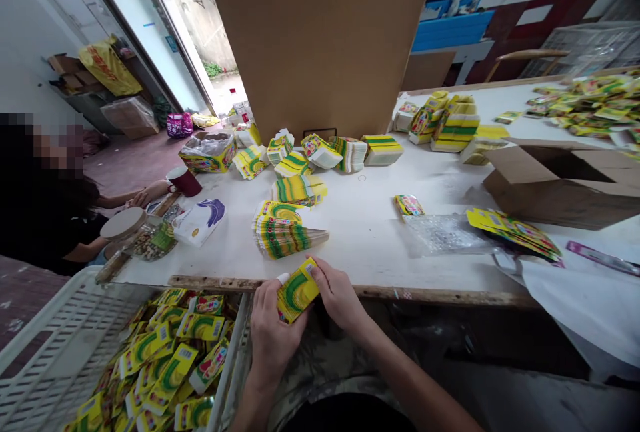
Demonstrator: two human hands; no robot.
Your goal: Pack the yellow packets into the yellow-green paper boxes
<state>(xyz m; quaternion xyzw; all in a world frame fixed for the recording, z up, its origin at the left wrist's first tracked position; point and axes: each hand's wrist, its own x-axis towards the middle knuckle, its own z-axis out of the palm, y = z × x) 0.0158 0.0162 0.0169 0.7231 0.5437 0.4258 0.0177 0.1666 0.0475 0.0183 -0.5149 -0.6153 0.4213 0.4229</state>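
Both my hands grip one small yellow and green carton [299, 290] just over the table's front edge. My left hand [275, 325] is wrapped round its left and lower side. At its upper right corner, my right hand [336, 293] pinches it between thumb and fingers. Right beyond my hands lies a fanned stack of flat printed cartons [280, 232] on the white table [365, 245]. To my left, a white plastic crate [45, 345] holds a heap of similar yellow cartons [165, 372].
More carton stacks [350, 153] line the back below a large cardboard box [320, 39]. An open cardboard box [560, 185], a plastic bag [445, 235] and loose cartons [515, 232] lie right. Left are a lidded jar [145, 235], a dark red cup [185, 181] and a seated person [40, 205].
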